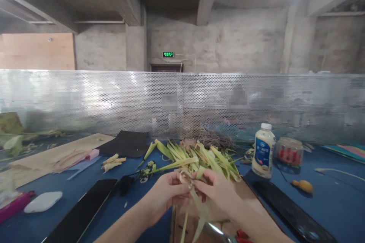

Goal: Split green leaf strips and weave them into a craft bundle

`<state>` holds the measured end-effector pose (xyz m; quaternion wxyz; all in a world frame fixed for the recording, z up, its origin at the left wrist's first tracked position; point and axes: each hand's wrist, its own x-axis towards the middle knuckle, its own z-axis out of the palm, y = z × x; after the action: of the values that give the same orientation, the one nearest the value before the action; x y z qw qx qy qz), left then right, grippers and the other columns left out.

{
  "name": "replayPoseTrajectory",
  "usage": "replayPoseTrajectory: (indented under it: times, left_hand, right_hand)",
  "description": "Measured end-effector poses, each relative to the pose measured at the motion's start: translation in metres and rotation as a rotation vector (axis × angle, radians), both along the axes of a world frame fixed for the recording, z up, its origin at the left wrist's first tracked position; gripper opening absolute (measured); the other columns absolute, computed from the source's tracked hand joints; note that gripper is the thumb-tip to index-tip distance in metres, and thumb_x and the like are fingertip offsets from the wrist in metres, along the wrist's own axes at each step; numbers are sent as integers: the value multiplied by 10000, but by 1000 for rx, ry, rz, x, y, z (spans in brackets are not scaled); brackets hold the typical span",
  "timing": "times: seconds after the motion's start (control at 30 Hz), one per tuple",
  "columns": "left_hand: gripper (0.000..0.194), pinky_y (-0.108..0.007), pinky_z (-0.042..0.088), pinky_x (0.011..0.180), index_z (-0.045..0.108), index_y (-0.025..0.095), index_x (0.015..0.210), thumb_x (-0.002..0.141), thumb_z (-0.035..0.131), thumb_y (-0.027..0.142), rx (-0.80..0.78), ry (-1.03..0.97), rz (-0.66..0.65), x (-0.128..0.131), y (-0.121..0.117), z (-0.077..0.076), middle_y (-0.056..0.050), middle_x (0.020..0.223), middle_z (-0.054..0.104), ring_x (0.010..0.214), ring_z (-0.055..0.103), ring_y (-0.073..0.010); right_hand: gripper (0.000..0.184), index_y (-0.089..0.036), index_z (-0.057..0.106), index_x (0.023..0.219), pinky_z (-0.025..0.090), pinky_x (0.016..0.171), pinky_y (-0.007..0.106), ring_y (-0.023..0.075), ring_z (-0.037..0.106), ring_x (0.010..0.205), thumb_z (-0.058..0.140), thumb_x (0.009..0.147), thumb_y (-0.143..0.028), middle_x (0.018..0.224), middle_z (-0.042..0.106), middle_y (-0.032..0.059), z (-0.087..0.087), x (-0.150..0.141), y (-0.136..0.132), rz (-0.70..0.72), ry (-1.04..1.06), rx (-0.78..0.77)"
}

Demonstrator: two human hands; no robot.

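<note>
Left grip (167, 190), right grip (214, 188) pinching husk (197, 198), 1 bottle (264, 152), 1 jar (290, 153)

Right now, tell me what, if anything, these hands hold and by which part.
The left hand and right hand pinch pale leafy strips near their curled upper part, loose ends hanging below; the exact grip is hidden.

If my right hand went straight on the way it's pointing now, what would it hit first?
Likely your left hand: your right hand points toward it, across the pale green, flat, ribbon-like strip they hold. Exact depth is unclear.
</note>
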<state>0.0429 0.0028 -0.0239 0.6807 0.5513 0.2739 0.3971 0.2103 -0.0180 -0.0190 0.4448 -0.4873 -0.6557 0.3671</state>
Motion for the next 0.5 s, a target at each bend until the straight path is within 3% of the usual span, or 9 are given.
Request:
replayPoseTrajectory:
  times: [0.1,0.17,0.33,0.5]
  left_hand:
    - [186,-157,288,447,521,131,683,650,688,204,131,58,127,0,6,-4,12,631,557,514,447,-53]
    - [189,-167,315,490,523,132,686,647,689,212,189,85,157,-1,9,-7,15,627,560,541,457,-63]
    - [255,-269,423,653,523,135,724,635,705,291,176,87,67,-1,6,-10,-22,718,601,660,544,-131]
    - [245,-262,424,621,519,139,757,643,699,261,156,63,33,1,2,-8,-8,704,574,623,524,-112]
  right_hand:
    - [143,-159,578,790,418,501,220,98,496,491,562,705,-273,581,536,-31,2,-2,-2,-17,-20,3]
    - [141,-165,584,789,427,515,222,110,517,532,563,695,-269,602,551,-25,2,-3,-1,-18,-5,3]
    - [156,-162,590,786,446,562,231,121,540,590,561,681,-272,653,578,-12,0,-2,3,-29,4,9]
    - [178,-160,578,792,444,548,240,121,528,556,562,673,-292,621,552,-21,2,-3,-1,-11,13,2]
